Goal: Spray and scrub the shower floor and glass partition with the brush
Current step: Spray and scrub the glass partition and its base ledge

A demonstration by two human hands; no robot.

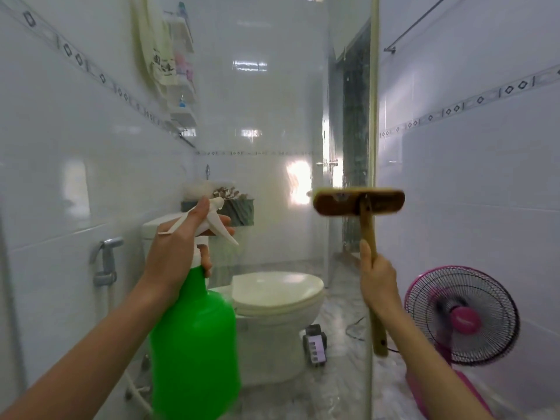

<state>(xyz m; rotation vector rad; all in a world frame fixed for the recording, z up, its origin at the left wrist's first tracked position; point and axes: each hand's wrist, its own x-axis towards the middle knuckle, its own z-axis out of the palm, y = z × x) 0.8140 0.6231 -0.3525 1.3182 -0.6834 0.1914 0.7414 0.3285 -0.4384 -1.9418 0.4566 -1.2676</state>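
Left hand (pixel 178 250) grips the neck of a green plastic spray bottle (pixel 195 344) with a white trigger head, fingers wrapped on the trigger, nozzle aimed at the clear glass partition (pixel 272 116). Right hand (pixel 378 278) holds the wooden handle of a brown wooden scrub brush (pixel 359 202), head up and level against the partition's edge. Behind the glass: white ceramic toilet (pixel 275 301), lid closed; pink electric fan (pixel 463 315) on the floor at right.
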